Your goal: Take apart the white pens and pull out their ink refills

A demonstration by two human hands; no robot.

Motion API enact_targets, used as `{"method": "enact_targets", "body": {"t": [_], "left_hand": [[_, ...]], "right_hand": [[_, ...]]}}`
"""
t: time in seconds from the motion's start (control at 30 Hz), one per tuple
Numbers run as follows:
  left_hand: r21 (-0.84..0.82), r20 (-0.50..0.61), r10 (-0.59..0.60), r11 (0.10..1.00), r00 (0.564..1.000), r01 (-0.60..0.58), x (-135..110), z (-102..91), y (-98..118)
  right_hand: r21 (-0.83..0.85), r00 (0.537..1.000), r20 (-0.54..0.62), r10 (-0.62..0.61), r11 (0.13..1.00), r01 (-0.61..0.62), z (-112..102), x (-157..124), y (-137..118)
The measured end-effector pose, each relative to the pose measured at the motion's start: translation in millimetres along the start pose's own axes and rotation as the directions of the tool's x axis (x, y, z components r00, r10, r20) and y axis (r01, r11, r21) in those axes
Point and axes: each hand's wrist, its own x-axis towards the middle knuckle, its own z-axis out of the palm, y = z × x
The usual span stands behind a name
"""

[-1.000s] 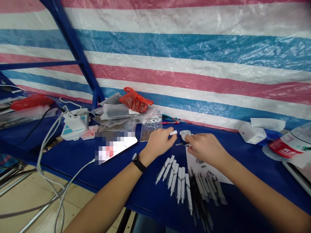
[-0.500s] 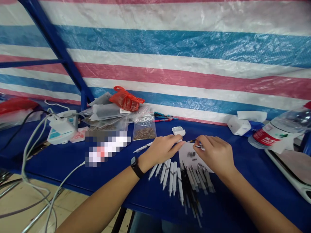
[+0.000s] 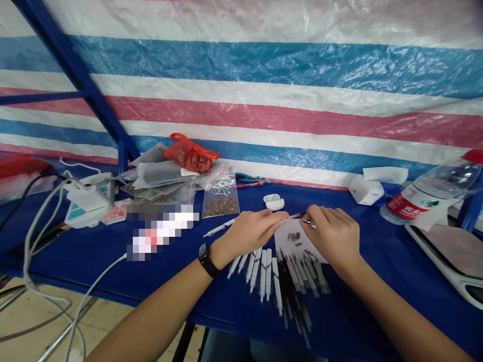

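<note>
My left hand (image 3: 251,231), a dark watch on its wrist, pinches one end of a thin pen refill (image 3: 296,215) with a dark and yellowish section. The fingers of my right hand (image 3: 334,234) close on the other end, and a small silver tip (image 3: 307,221) shows under them; what it belongs to is hidden. Below lies a white sheet of paper (image 3: 282,232) with several small dark pieces (image 3: 293,236), perhaps springs. White pens (image 3: 266,274) lie in a row nearer me. Beside them are dark refills (image 3: 296,301) and greyish translucent pen parts (image 3: 311,276).
A small open white case (image 3: 274,202) stands behind my hands. One white pen (image 3: 219,228) lies left, near a zip bag of brown bits (image 3: 221,206) and a red plastic bag (image 3: 190,153). At right are a bottle (image 3: 411,201) and a scale (image 3: 449,256). Cables (image 3: 28,261) hang left.
The whole view has shifted slightly, so things appear a little further left. Both hands keep hold of the refill, and more of it shows between them.
</note>
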Motion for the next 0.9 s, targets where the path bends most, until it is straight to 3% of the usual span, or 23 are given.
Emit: {"method": "enact_targets", "body": {"t": [0.4, 0.63, 0.9], "left_hand": [[0.040, -0.029, 0.006, 0.999, 1.000, -0.005, 0, 5.5, 2], [-0.037, -0.015, 0.048, 0.998, 0.999, -0.048, 0, 8.8, 4], [0.021, 0.005, -0.018, 1.000, 1.000, 0.018, 1, 11.8, 4]], "right_hand": [[-0.019, 0.998, 0.025, -0.062, 0.998, 0.062, -2, -1, -7], [-0.001, 0.996, 0.043, -0.080, 0.997, 0.081, 4, -7, -8], [0.104, 0.987, 0.017, -0.158, 0.982, 0.155, -2, -5, -22]]}}
